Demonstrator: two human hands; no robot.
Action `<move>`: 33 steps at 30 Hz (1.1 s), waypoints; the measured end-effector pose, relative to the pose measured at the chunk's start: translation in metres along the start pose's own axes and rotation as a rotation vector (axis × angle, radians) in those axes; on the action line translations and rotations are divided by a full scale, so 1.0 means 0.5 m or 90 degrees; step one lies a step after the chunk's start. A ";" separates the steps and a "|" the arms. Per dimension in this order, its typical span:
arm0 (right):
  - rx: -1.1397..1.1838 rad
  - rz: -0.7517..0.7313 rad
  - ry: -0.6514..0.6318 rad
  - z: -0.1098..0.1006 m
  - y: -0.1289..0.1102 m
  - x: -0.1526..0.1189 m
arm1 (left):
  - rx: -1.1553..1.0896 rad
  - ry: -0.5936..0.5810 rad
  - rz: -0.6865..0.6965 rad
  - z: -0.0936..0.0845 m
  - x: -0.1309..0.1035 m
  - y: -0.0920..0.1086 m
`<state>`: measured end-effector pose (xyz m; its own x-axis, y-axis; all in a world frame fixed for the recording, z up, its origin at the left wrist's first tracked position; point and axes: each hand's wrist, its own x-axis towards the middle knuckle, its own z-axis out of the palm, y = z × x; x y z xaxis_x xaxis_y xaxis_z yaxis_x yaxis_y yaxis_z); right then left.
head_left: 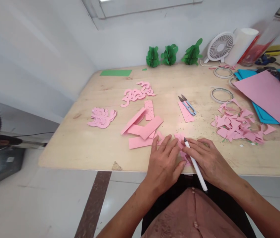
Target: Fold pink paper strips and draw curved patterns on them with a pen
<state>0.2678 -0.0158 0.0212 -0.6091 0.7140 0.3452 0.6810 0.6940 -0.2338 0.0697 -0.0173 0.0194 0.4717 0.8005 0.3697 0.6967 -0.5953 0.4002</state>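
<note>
A small pink paper piece [179, 136] lies at the table's front edge between my two hands. My left hand [163, 162] rests flat beside it, fingers stretched forward, its fingertips over pink scraps and the edge of the paper strips. My right hand [206, 158] holds a white pen [197, 170], dark tip pointing away from me, and its fingers touch the pink piece. Beyond my left hand is a loose pile of folded pink strips [140, 129]. Blue-handled thread snips [187, 105] lie on a pink strip [186, 115] with drawn lines.
Curly pink cutouts [136, 94] and a stacked pile [102, 117] lie to the left. Pink offcuts [239, 124], tape rolls [221, 95] and a pink sheet [271, 96] over blue sheets are on the right. Green paper figures [169, 54] and a small fan [220, 47] stand behind.
</note>
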 end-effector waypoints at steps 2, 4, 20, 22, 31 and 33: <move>0.001 0.001 0.004 0.001 0.001 -0.001 | 0.011 -0.011 0.001 0.001 -0.001 -0.002; -0.002 -0.004 0.005 0.002 0.001 -0.001 | 0.015 -0.016 0.000 0.003 -0.001 -0.003; -0.006 0.005 0.007 -0.003 -0.006 0.004 | 0.003 -0.028 -0.008 0.008 -0.004 -0.008; -0.004 0.004 0.006 -0.004 -0.006 0.005 | 0.010 -0.042 -0.005 0.007 -0.004 -0.008; 0.007 0.010 0.005 -0.007 -0.007 0.008 | 0.020 -0.057 0.002 0.007 -0.004 -0.009; 0.004 0.009 0.002 -0.008 -0.008 0.008 | 0.017 -0.064 -0.002 0.007 -0.004 -0.009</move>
<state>0.2643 -0.0158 0.0270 -0.5984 0.7229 0.3454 0.6863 0.6850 -0.2445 0.0674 -0.0161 0.0141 0.5206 0.8057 0.2825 0.7116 -0.5923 0.3779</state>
